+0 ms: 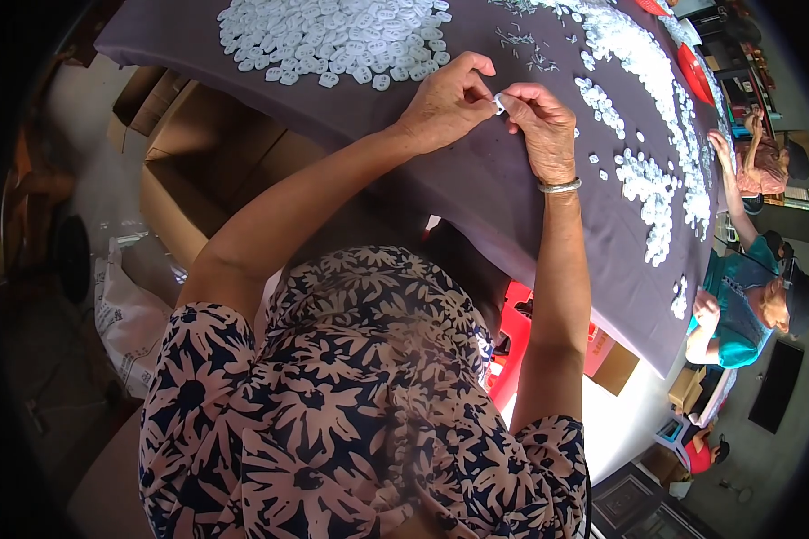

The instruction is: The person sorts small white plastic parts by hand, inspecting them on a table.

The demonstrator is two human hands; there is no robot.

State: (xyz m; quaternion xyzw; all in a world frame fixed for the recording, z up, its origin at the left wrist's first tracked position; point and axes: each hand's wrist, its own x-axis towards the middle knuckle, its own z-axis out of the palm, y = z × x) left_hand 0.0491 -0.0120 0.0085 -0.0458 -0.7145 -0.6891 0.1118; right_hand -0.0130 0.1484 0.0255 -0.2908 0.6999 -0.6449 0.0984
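Observation:
Over the near part of the cloth-covered table, my left hand and my right hand meet fingertip to fingertip. Between them is a small white plastic piece, pinched from both sides. Its exact shape is partly hidden by the fingers. A metal bangle circles my right wrist. Beyond my left hand lies a broad heap of flat, rounded white plastic pieces. Several thin, short metal-looking pieces are scattered beyond my right hand.
Smaller white pieces spread along the table's right side, near a red bowl. A dark cloth covers the table. Open cardboard boxes and a white sack stand at left. Co-workers, one in teal, sit at right.

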